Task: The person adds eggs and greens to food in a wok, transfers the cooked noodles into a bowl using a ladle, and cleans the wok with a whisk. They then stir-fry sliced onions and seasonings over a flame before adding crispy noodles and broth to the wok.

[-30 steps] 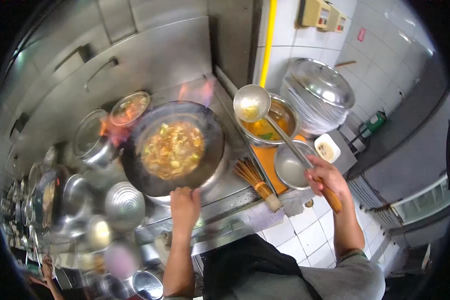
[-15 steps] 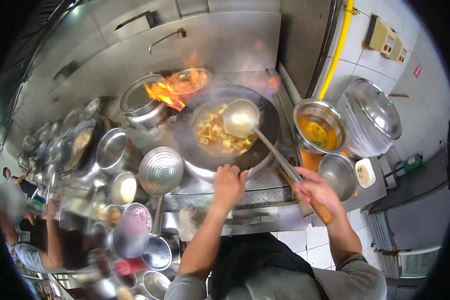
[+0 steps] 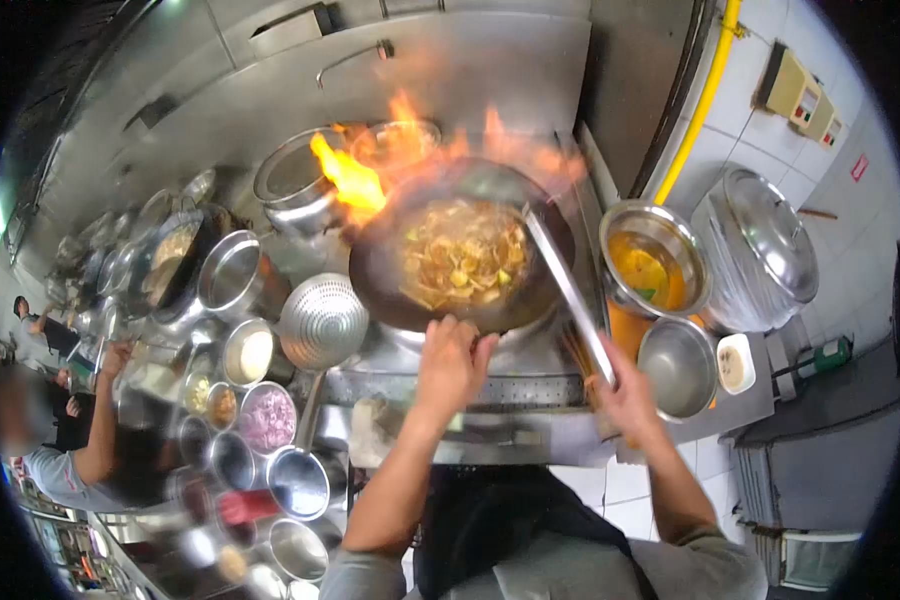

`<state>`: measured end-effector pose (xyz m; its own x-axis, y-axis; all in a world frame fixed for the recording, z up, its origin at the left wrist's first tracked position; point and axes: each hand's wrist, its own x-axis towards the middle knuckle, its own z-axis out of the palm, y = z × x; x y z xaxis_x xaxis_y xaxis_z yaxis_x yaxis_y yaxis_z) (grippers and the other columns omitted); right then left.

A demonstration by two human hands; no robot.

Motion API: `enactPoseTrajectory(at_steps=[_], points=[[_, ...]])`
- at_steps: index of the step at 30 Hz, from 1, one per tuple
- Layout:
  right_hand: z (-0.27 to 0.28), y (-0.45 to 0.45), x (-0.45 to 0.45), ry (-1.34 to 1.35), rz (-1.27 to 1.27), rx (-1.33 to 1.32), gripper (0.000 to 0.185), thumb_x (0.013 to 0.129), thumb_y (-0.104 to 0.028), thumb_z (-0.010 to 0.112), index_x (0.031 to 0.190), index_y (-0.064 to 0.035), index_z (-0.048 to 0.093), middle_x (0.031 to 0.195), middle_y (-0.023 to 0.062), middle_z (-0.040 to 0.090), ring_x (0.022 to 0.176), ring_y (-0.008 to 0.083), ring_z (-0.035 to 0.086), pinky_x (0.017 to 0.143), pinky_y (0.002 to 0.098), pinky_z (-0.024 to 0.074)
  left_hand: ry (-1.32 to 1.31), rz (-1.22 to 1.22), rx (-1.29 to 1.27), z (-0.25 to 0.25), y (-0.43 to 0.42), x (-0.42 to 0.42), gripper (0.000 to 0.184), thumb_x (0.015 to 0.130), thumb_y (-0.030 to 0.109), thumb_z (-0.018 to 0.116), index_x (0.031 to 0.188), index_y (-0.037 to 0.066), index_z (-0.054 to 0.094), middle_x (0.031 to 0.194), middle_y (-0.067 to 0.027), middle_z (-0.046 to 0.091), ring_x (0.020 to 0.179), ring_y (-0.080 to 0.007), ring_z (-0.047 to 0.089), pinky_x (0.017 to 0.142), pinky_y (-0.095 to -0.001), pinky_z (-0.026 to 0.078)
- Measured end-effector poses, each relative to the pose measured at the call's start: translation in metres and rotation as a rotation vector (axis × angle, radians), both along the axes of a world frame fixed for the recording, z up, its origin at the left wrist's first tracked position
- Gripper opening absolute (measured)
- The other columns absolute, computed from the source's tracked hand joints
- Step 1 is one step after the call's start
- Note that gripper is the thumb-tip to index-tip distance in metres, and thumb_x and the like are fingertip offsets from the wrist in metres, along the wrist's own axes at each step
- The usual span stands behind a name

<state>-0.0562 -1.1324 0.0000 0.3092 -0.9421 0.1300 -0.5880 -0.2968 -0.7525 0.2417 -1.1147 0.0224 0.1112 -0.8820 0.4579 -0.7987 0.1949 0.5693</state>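
My left hand (image 3: pixel 452 365) is closed on the near edge of a dark wok (image 3: pixel 375 285), which is tilted over the stove. Inside the wok lies a steaming mix of brown and pale food pieces (image 3: pixel 460 260). To the right, my right hand (image 3: pixel 625 392) grips the handle of a long metal ladle (image 3: pixel 565 275). The ladle reaches to the wok's right side, and its bowl is edge-on and hard to make out. Flames (image 3: pixel 350 185) rise at the wok's far left and behind it.
A perforated strainer (image 3: pixel 322 320) lies left of the wok, near several metal ingredient containers and a bowl of chopped purple pieces (image 3: pixel 268 418). At right stand a bowl of orange liquid (image 3: pixel 638 265), a steel bowl (image 3: pixel 678 370) and a lidded pot (image 3: pixel 760 225). Another person (image 3: pixel 75 465) works far left.
The ladle has turned and moved from above the food to the wok's right side. Flames have spread behind the wok, whose far side now sits higher. My left hand stays on the near edge.
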Motion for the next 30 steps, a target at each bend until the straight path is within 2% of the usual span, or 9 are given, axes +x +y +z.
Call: enactPoseTrajectory(at_steps=[2,3,5,13,16,19,20,24,30], points=[[0.052,-0.025,-0.013,0.062,-0.137,0.084,0.069,0.087,-0.004,0.062,0.15,-0.0256,0.044,0.135,0.0148,0.062,0.071,0.0179,0.063,0.066,0.03,0.051,-0.054,0.012,0.004,-0.019,-0.007,0.001,0.022,0.085,0.017,0.073,0.079,0.001,0.06,0.081,-0.0181,0.057,0.079,-0.0381,0.052,0.071,-0.0474,0.042],[0.071,-0.038,-0.03,0.145,-0.19,0.155,0.068,0.086,-0.002,0.061,0.148,-0.0258,0.046,0.134,0.0171,0.062,0.083,0.0232,0.068,0.073,0.0335,0.0536,-0.057,0.02,-0.005,-0.019,0.0,-0.002,0.022,0.085,0.017,0.073,0.079,0.001,0.06,0.081,-0.0179,0.056,0.079,-0.0379,0.052,0.071,-0.0472,0.042],[0.046,-0.083,-0.084,0.217,-0.031,-0.428,0.068,0.08,0.003,0.059,0.145,-0.0175,0.05,0.128,0.021,0.063,0.109,0.0388,0.065,0.09,0.043,0.0529,-0.068,0.03,-0.037,-0.017,0.0,-0.003,0.022,0.086,0.017,0.073,0.08,0.001,0.06,0.081,-0.0176,0.056,0.079,-0.0376,0.051,0.071,-0.0468,0.042],[-0.001,-0.135,-0.169,0.547,-0.141,-0.274,0.068,0.079,0.003,0.063,0.143,-0.0155,0.052,0.116,0.0281,0.064,0.105,0.0431,0.063,0.089,0.0493,0.0489,0.024,0.055,0.031,0.004,0.003,-0.009,0.021,0.086,0.016,0.073,0.078,0.002,0.06,0.077,-0.0154,0.054,0.077,-0.0362,0.051,0.072,-0.0462,0.042],[0.011,-0.131,-0.154,0.641,-0.226,-0.149,0.067,0.08,-0.001,0.067,0.144,-0.0144,0.051,0.108,0.0233,0.066,0.101,0.0436,0.063,0.088,0.0474,0.0498,0.014,0.055,0.132,0.004,0.007,-0.007,0.022,0.085,0.019,0.075,0.093,0.002,0.065,0.094,-0.0164,0.059,0.091,-0.0371,0.055,0.079,-0.0468,0.045],[0.03,-0.116,-0.126,0.657,-0.144,-0.496,0.066,0.081,-0.004,0.069,0.144,-0.0129,0.051,0.107,0.0188,0.064,0.097,0.0434,0.062,0.089,0.0464,0.05,-0.081,0.176,-0.054,0.02,0.031,-0.013,0.044,0.083,0.022,0.077,0.12,0.003,0.062,0.123,-0.0196,0.056,0.114,-0.0402,0.053,0.092,-0.0486,0.044],[0.045,-0.097,-0.095,0.454,-0.04,-0.501,0.064,0.081,-0.005,0.07,0.143,-0.0094,0.052,0.112,0.0138,0.063,0.094,0.0333,0.064,0.087,0.0399,0.0511,-0.086,0.189,0.034,0.022,0.049,-0.012,0.068,0.08,0.025,0.08,0.138,0.005,0.051,0.143,-0.022,0.044,0.132,-0.0427,0.043,0.105,-0.0524,0.038],[0.053,0.005,0.025,-0.142,0.621,0.378,0.061,0.08,-0.004,0.072,0.139,-0.0042,0.055,0.111,0.0059,0.064,0.089,0.0125,0.062,0.084,0.0281,0.05,0.013,0.364,-0.016,0.021,0.157,-0.007,0.07,0.077,0.024,0.083,0.138,0.005,0.052,0.141,-0.0249,0.045,0.131,-0.0447,0.044,0.108,-0.0524,0.038],[0.021,0.223,0.205,0.054,1.544,0.387,0.06,0.081,-0.006,0.075,0.137,-0.0037,0.057,0.103,0.0105,0.066,0.082,0.0161,0.065,0.075,0.0293,0.0532,0.07,0.965,0.049,0.027,0.432,-0.013,0.059,0.081,0.018,0.079,0.132,0.004,0.055,0.137,-0.0249,0.048,0.129,-0.0449,0.047,0.107,-0.0495,0.04]])
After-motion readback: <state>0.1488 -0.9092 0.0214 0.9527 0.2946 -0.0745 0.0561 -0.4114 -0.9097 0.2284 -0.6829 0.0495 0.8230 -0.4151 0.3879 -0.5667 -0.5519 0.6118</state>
